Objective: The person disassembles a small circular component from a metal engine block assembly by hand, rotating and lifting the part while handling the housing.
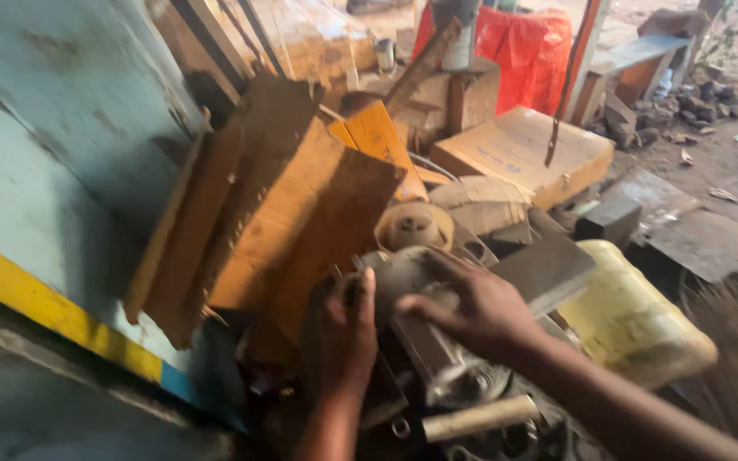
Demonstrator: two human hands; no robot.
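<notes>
Resting among the heap of scrap, a grey metal machine part (424, 329) lies between the two hands, its long axis running from upper left down toward lower right. The right hand (480, 312) lies on top of it, fingers spread flat and pointing left, pressing rather than gripping. The left hand (348, 329) touches its left end, fingers curled partly closed; whether they clasp anything I cannot tell. A pale wooden handle (480, 418) lies just below.
</notes>
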